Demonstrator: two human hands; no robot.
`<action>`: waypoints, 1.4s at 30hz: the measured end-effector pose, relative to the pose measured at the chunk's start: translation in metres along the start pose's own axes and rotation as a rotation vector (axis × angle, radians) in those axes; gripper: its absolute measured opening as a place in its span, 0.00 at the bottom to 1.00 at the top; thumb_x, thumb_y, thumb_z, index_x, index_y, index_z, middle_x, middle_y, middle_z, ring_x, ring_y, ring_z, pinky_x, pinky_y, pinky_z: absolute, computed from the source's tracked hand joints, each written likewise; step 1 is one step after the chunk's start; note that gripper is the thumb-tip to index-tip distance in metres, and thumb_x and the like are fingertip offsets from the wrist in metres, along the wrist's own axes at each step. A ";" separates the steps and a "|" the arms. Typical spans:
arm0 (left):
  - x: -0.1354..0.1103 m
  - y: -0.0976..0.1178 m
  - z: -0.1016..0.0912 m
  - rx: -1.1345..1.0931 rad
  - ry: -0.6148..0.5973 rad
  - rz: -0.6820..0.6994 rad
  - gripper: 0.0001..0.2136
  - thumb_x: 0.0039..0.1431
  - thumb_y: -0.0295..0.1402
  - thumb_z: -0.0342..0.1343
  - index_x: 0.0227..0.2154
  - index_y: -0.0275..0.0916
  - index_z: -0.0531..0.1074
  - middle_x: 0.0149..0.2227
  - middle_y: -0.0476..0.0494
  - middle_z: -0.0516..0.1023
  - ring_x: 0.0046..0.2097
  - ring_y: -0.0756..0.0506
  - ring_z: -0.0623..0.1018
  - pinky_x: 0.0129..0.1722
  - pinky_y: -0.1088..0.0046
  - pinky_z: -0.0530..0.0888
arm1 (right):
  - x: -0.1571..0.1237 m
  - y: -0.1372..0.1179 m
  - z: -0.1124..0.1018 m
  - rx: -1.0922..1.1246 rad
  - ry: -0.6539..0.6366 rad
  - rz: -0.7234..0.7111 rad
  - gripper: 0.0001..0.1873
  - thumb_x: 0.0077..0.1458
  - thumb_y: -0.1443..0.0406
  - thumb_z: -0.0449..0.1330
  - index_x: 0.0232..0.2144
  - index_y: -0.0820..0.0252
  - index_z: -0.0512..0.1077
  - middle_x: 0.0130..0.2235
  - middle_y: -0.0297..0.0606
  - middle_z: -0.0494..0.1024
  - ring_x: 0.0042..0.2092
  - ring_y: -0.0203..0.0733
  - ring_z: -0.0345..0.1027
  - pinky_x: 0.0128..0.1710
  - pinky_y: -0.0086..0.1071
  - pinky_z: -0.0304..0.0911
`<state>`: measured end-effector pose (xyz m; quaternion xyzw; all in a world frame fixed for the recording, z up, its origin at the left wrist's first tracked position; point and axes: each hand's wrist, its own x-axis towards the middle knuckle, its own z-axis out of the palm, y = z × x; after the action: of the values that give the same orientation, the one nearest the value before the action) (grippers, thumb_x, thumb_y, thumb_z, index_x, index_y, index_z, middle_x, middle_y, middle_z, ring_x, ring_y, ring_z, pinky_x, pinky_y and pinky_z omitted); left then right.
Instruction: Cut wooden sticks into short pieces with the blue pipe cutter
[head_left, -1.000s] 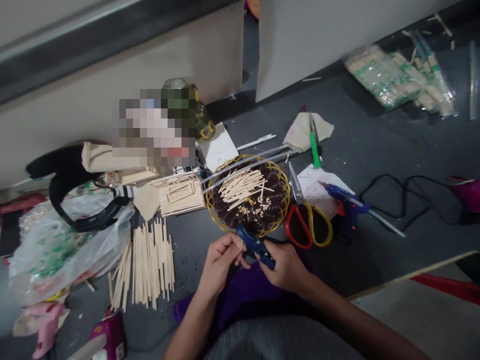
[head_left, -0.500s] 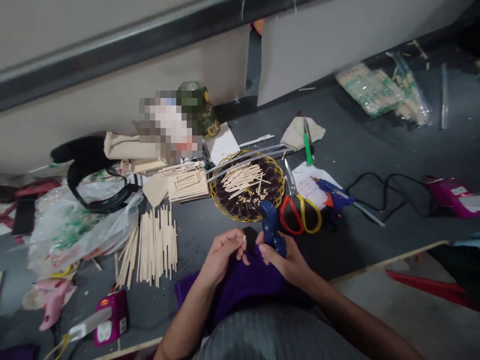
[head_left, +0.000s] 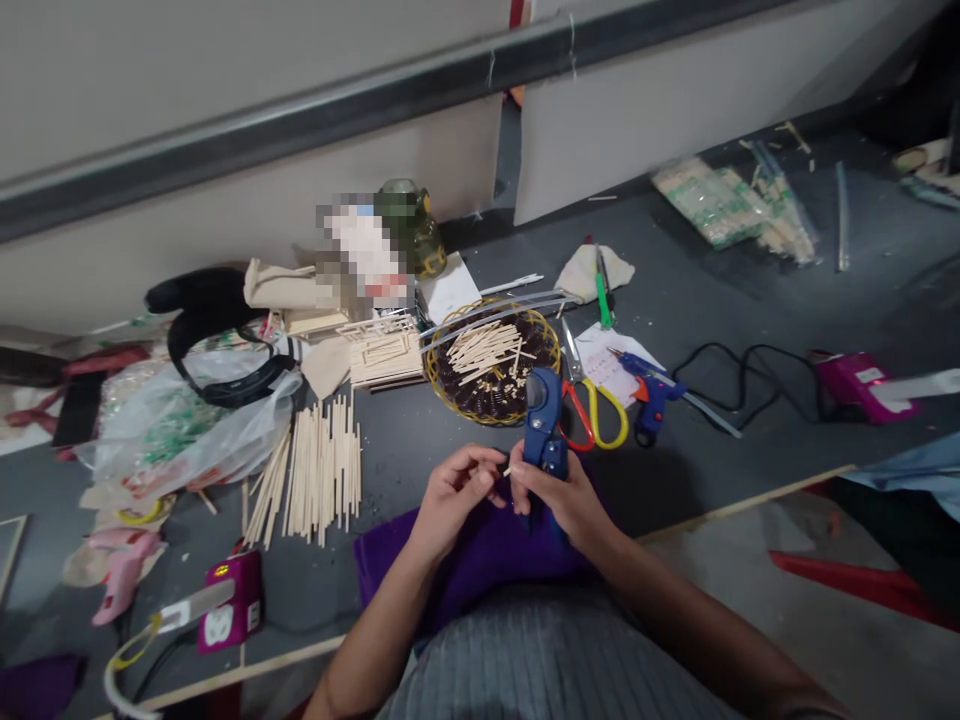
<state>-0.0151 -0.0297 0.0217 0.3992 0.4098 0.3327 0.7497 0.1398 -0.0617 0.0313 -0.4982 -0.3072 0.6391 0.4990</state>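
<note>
My right hand [head_left: 559,495] is wrapped round a blue plier-like hand tool [head_left: 543,415], whose rounded end points away from me. At that hand's fingertips shows a short wooden stick piece [head_left: 509,469], partly hidden. Just left of it is my left hand [head_left: 461,490], its index finger stretched toward the piece and its thumb apart from the finger. Both hands are above a purple cloth [head_left: 442,580] at the table's near edge. Beyond them, a brown woven basket with a yellow rim [head_left: 487,420] holds thin sticks [head_left: 484,350] and small cut bits [head_left: 514,378].
Red-and-yellow-handled scissors [head_left: 609,418] and a blue glue gun [head_left: 654,400] lie to the right. Wooden sticks [head_left: 322,470] lie in rows on the left, near a plastic bag [head_left: 202,430] and a pink glue gun [head_left: 124,575]. A green-handled knife [head_left: 604,295] rests on a cloth.
The small stick piece was at my left fingertips and is now at my right fingertips. My right hand has turned the blue tool more upright. The camera view has shifted slightly.
</note>
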 end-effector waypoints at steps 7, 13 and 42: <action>0.000 -0.004 0.004 0.130 0.053 0.237 0.08 0.50 0.34 0.67 0.35 0.41 0.82 0.31 0.46 0.75 0.27 0.51 0.75 0.30 0.74 0.74 | 0.000 0.002 0.004 -0.012 -0.019 0.046 0.14 0.52 0.55 0.61 0.25 0.59 0.68 0.14 0.26 0.67 0.20 0.35 0.63 0.27 0.30 0.63; 0.005 -0.006 0.000 0.146 0.154 0.270 0.05 0.49 0.32 0.68 0.31 0.41 0.83 0.30 0.45 0.76 0.31 0.50 0.75 0.33 0.74 0.73 | 0.000 0.003 0.001 -0.077 -0.043 0.054 0.15 0.52 0.54 0.61 0.26 0.59 0.67 0.18 0.27 0.68 0.21 0.34 0.62 0.26 0.30 0.60; 0.009 0.010 -0.003 -0.271 0.144 0.019 0.12 0.38 0.37 0.72 0.23 0.34 0.80 0.30 0.48 0.69 0.28 0.53 0.70 0.26 0.78 0.68 | -0.014 0.006 -0.012 -0.029 -0.585 0.285 0.18 0.51 0.60 0.63 0.44 0.61 0.71 0.40 0.41 0.78 0.40 0.43 0.73 0.46 0.40 0.64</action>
<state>-0.0154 -0.0164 0.0262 0.2731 0.4101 0.4198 0.7622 0.1489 -0.0783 0.0269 -0.3384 -0.3740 0.8141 0.2880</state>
